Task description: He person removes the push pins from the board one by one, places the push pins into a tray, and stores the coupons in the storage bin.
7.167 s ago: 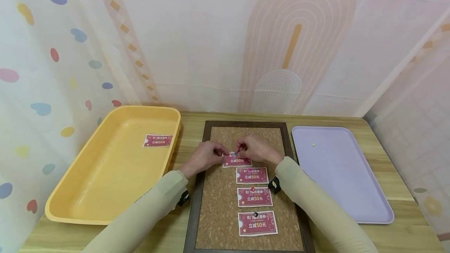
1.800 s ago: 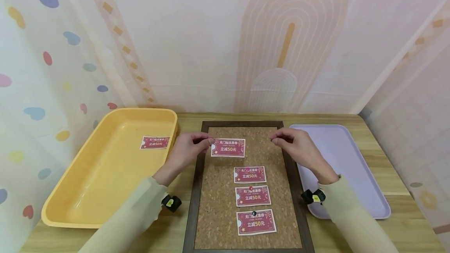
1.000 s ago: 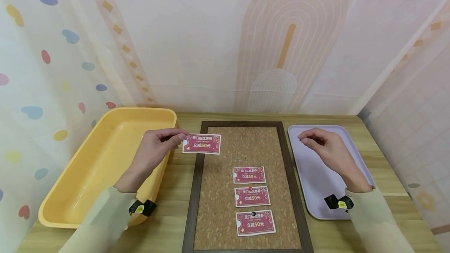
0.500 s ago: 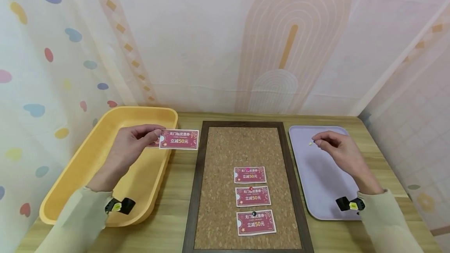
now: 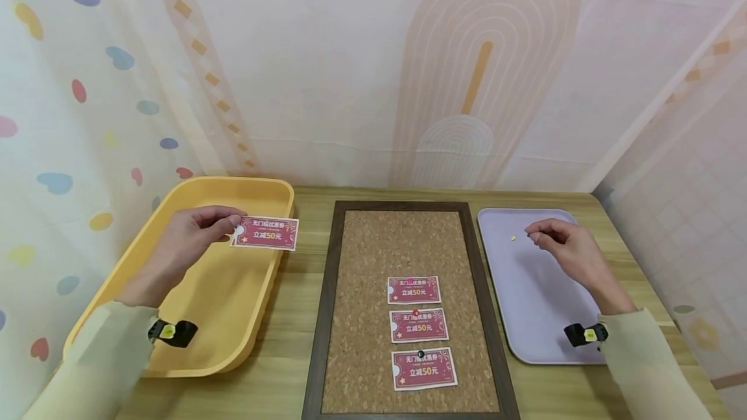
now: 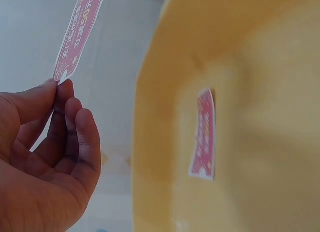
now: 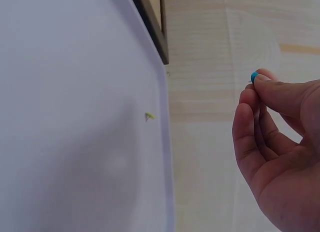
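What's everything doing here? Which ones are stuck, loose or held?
Held coupon: raised, pinched in left fingers
Blue pin: raised, pinched in right fingers
Corkboard: lying flat
Far coupon: fixed by pink pin
Middle coupon: fixed by red pin
Near coupon: fixed by black pin
Bin coupon: lying loose
Yellow bin: that coupon inside
Yellow pin: lying loose
Purple tray: that pin inside

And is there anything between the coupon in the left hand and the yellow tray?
Nothing visible stands between the held coupon and the yellow tray. In the head view, its free end overlaps the tray's right rim, which could perhaps catch it; a second coupon lies inside.
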{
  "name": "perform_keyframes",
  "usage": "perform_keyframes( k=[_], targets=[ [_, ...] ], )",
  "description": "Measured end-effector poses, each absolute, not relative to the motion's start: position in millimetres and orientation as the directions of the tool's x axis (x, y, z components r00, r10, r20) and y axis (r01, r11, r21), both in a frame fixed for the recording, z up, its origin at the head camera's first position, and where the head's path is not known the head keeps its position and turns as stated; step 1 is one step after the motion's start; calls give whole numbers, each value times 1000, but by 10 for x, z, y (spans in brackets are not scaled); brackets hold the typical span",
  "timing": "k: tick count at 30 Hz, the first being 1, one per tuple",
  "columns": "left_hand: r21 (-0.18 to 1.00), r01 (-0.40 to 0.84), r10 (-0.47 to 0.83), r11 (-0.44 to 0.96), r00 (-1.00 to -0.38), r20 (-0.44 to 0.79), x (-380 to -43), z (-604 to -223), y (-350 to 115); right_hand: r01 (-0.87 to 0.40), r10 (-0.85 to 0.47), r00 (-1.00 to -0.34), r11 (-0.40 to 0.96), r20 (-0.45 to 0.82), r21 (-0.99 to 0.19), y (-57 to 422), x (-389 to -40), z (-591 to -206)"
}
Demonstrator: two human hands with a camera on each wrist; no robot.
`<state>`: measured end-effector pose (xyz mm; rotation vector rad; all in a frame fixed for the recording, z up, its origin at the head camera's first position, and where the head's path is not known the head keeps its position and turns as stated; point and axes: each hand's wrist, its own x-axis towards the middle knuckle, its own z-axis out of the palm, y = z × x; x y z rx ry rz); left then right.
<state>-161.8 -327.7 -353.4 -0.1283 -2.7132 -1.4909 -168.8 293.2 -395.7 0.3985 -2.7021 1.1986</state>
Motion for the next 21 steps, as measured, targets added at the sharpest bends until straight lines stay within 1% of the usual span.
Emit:
perform_keyframes(
  k=[5, 10, 16, 21],
  targets=[
    [856, 82, 56, 510, -996, 62, -1698, -3641, -3457, -286, -170, -958, 652, 232, -702, 2983, -1734, -4025],
    [868, 55, 57, 494, -998, 31, -1766, -3725, -3608, -290, -190, -957, 658, 219, -695, 3037, -1785, -4084],
    [871, -3, 85, 492, -995, -52, -1817, -3798, -3744, -290, -229, -956, 636, 184, -715, 3064, -1855, -4173],
    [872, -46, 113, 488, -987, -115, -1859, -3866, -3826, -256, -217, -965, 655, 148, -711, 3063, -1884, -4225]
  ],
)
